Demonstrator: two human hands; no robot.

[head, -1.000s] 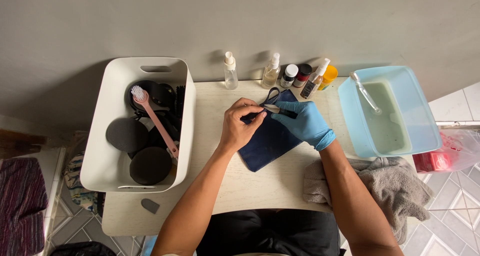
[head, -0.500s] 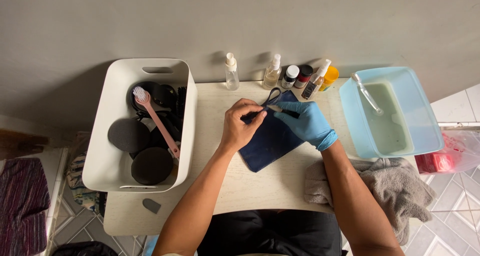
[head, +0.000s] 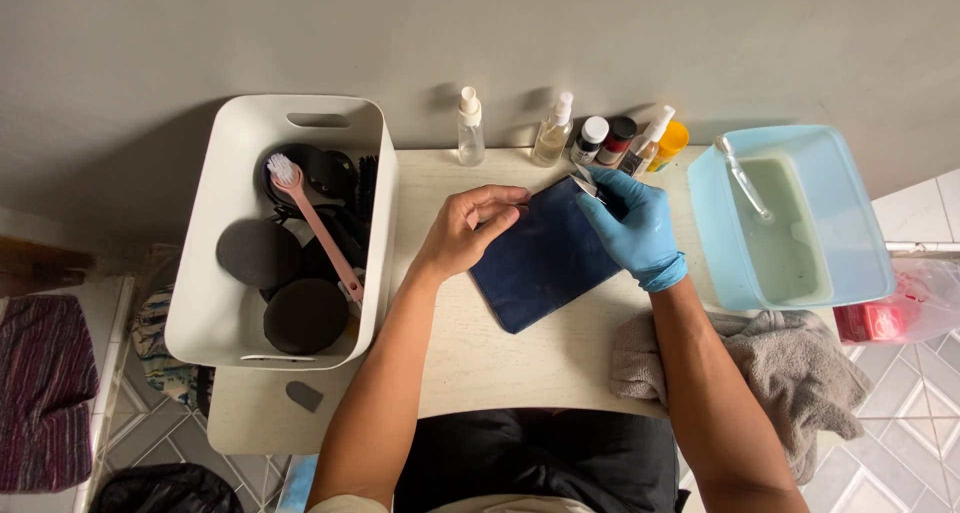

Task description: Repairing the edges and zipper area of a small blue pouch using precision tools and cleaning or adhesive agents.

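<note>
A dark blue rectangular piece [head: 540,263] lies tilted in the middle of the pale table [head: 470,358]. My bare left hand [head: 468,231] rests at its upper left edge with the fingers loosely curled, holding nothing. My right hand [head: 632,223], in a blue glove, sits on the piece's upper right corner. It grips a small metal tool [head: 584,184] that looks like scissors, most of it hidden in the glove. The tool's tip points toward the bottles at the back.
A white tub [head: 215,273] at the left holds a pink brush [head: 318,231] and black round pads. Two spray bottles [head: 470,128] and small jars [head: 606,141] line the wall. A light blue basin [head: 850,223] of liquid stands at the right, with a grey towel [head: 790,368] in front of it.
Both hands were pinching the small tool together over the blue piece. Now my left hand has let go and drawn back left, and my right hand keeps the tool.
</note>
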